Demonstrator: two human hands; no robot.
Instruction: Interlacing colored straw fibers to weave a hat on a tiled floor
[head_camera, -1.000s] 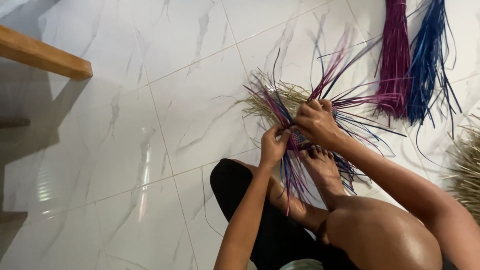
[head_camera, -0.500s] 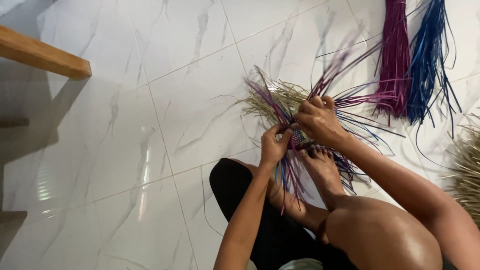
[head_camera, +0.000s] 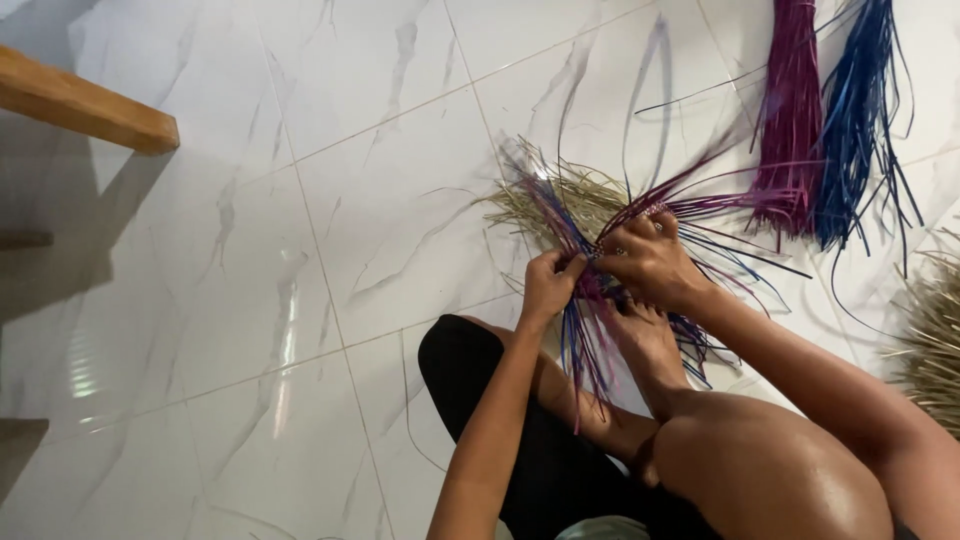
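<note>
A loose weave of strips (head_camera: 590, 250), purple, blue and straw-coloured, sits on the white marble-patterned floor tiles (head_camera: 330, 250) just in front of the seated person's foot (head_camera: 645, 335), and both hands are buried in it. The left hand (head_camera: 548, 285) is curled shut, fingers pinching a few of the blue and purple strands where they cross; the right hand (head_camera: 650, 262) is closed over the same knot of strands from the other side, its fingertips touching or nearly touching the left's. From that point the strips fan out: pale straw ends splay up and to the left across the tile, thin purple and blue ones trail right, some blurred, and a bunch hangs down past the foot toward the person's bent leg in dark cloth (head_camera: 500, 400). The bare knee (head_camera: 770, 470) rises at the lower right. Farther off, near the upper right, a bundle of purple strips (head_camera: 790, 120) lies flat beside a bundle of blue strips (head_camera: 850, 130), the two just touching along their sides, well apart from the hands. At the right edge a heap of straw-coloured strips (head_camera: 935, 330) is partly cut off. Off to the upper left, the end of a wooden plank (head_camera: 85, 105) juts over the floor, casting a shadow.
</note>
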